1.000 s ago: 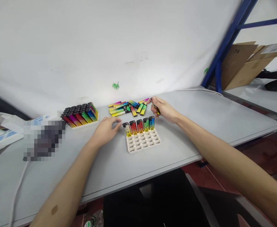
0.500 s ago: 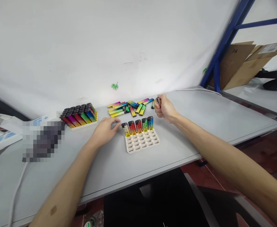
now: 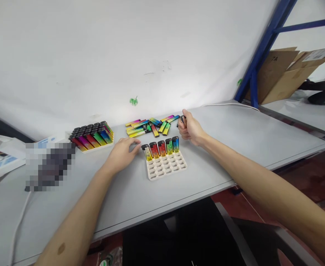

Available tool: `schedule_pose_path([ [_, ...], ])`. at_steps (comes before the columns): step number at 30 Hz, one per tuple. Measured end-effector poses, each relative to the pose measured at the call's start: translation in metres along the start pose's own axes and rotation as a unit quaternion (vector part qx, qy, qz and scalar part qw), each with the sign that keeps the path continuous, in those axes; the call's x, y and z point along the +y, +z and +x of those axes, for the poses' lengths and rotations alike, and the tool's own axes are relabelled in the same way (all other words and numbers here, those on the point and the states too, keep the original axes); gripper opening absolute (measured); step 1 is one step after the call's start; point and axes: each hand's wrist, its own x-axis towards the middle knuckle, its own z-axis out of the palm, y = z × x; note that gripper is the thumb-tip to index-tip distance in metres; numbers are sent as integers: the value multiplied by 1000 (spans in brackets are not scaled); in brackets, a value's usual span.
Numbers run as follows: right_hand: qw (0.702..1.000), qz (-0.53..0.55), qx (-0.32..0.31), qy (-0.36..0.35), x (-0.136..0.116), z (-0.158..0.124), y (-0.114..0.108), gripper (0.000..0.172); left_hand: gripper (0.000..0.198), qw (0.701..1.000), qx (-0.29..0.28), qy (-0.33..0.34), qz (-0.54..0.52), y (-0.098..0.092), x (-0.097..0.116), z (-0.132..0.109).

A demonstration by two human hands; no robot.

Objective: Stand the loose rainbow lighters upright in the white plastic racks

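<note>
My right hand (image 3: 191, 130) is closed in a fist around a lighter (image 3: 182, 119), its thumb up by the black top; the lighter's body is hidden in the fingers. To the left, my left hand (image 3: 122, 153) lies on the table with its fingers bent but apart, holding nothing. Its fingertips are close beside a white slotted tray (image 3: 167, 172). Several lighters, among them a red lighter (image 3: 161, 148), stand upright in the tray's back row. The front rows show bare slots. Behind the tray lies a loose pile of shiny multicoloured lighters (image 3: 136, 127).
A second tray packed with upright lighters (image 3: 93, 137) stands at the left. Beyond it are a blurred dark object (image 3: 53, 166) with a white cable and white-and-blue packaging (image 3: 6, 162). A blue metal frame (image 3: 253, 79) and cardboard boxes (image 3: 284, 75) are at the right.
My right thumb has risen a little and the lighter's top shows more clearly. My left hand keeps its place beside the tray.
</note>
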Motion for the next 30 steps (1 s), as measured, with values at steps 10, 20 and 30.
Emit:
schedule_pose_path([
  [10, 999, 39, -14, -1, -4, -1, -1, 37, 35, 1000, -2, -1, -1, 1, -2, 0],
  [20, 999, 35, -14, -18, -2, 2, -4, 42, 33, 1000, 4, 3, 2, 1, -1, 0],
  [30, 964, -116, -48, -233, -48, -43, 3, 21, 34, 1000, -5, 8, 1, -1, 3, 0],
])
